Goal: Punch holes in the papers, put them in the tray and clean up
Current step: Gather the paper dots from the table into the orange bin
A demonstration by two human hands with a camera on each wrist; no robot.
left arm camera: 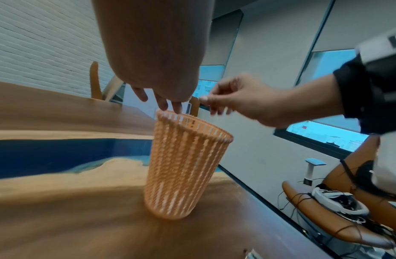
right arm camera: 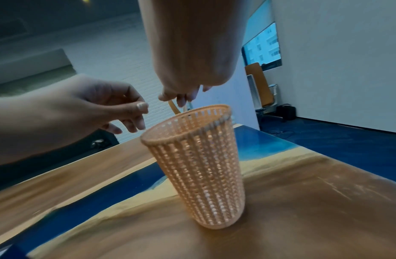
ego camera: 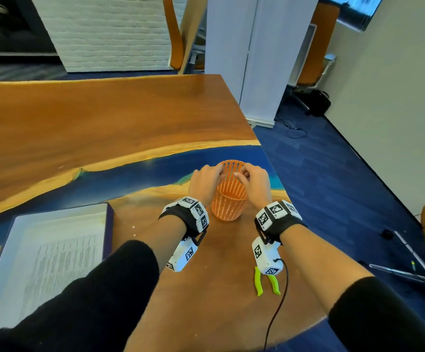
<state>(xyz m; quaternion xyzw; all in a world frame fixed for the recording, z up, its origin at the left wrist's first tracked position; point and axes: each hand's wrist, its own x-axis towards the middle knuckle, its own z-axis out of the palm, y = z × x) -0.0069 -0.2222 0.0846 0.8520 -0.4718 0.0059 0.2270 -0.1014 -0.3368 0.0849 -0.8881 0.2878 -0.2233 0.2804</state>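
Observation:
An orange mesh basket stands upright on the wooden table, near its right edge. Both hands hover over its rim. My left hand has its thumb pressed against the forefinger and the other fingers curled. My right hand pinches thumb to forefinger in the same way. Nothing shows between either hand's fingertips. A green-handled hole punch lies on the table below my right wrist. Printed papers lie in the dark-walled tray at the lower left.
A few tiny white paper dots lie on the wood between tray and basket. The table's right edge runs just past the basket, with blue carpet below. A black cable trails from the right wrist camera. Orange chairs stand beyond the table.

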